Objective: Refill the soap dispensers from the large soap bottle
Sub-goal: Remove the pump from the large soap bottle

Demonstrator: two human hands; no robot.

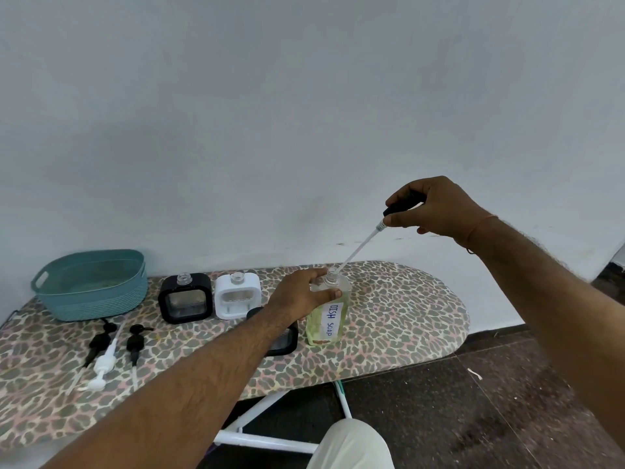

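A large clear bottle (327, 321) of yellowish liquid, labelled DISH SOAP, stands upright on the leopard-print ironing board (399, 319). My left hand (302, 294) grips its shoulder just below the open neck. My right hand (429, 208) holds a black pump head (400, 205) above and to the right; its clear dip tube (358, 247) slants down with the tip in the bottle's mouth. A black dispenser (185, 302) and a white dispenser (237, 300) stand uncapped to the left. A third black dispenser (285, 341) sits mostly hidden behind my left forearm.
A teal basket (91, 286) stands at the board's back left. Two black pumps (98, 343) (134, 343) and a white pump (103, 362) lie on the board's left front. The board's white legs (257, 434) and dark floor lie below; a pale wall stands behind.
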